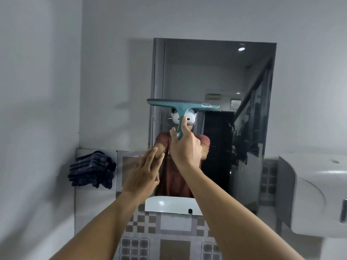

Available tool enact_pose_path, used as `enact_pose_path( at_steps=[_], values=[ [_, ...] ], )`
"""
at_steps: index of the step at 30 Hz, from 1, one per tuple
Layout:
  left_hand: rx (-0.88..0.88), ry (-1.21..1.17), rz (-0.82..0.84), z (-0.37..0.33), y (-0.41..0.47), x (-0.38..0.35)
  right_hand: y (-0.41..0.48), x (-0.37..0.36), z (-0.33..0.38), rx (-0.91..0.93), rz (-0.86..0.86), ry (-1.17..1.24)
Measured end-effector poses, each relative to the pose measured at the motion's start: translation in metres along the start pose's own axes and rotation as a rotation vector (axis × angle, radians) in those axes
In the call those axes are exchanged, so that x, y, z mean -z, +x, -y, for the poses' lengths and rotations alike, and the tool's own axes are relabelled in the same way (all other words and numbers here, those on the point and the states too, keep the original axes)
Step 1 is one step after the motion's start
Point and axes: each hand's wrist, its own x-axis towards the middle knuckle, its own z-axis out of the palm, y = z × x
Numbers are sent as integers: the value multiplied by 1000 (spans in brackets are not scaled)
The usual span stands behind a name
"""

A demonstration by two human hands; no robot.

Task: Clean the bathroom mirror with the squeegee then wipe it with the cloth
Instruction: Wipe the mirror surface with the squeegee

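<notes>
A tall frameless mirror (216, 76) hangs on the white wall ahead. My right hand (185, 147) grips the handle of a teal squeegee (183, 106), whose blade lies level across the mirror's middle, at about half its height. My left hand (145, 171) is flat with fingers stretched out, raised near the mirror's lower left edge and holding nothing. A dark blue checked cloth (92, 168) hangs folded on the wall ledge to the left of the mirror, out of both hands.
A white washbasin (319, 194) juts out at the right. Brown and grey patterned tiles (169, 231) cover the wall below the mirror. The mirror reflects a person in a red shirt and a dark doorway behind.
</notes>
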Motion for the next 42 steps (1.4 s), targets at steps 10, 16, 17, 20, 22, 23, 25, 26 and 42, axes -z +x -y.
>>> enact_pose_path(
  at_steps=[10, 16, 17, 20, 22, 23, 25, 26, 42],
  values=[
    [-17, 67, 0, 3, 0, 0, 12, 50, -27, 169, 62, -253],
    [-21, 68, 16, 2, 0, 2, 24, 99, -27, 310, 190, -428],
    [-19, 68, 17, 2, 0, 2, 26, 105, -29, 334, 200, -474],
    [-16, 61, 27, 1, 0, 4, 31, 118, -36, 382, 233, -589],
    [-20, 55, 34, 2, 1, 6, 31, 123, -39, 409, 257, -641],
    [-24, 48, 32, 2, 1, 8, 31, 126, -39, 420, 262, -658],
    [-33, 29, 10, 3, 4, 13, 33, 129, -39, 429, 260, -671],
    [-33, 19, -10, 4, 6, 16, 34, 131, -39, 431, 256, -672],
    [-9, 141, -56, 11, 99, 81, 58, 170, -61, 446, 232, -773]
  ],
)
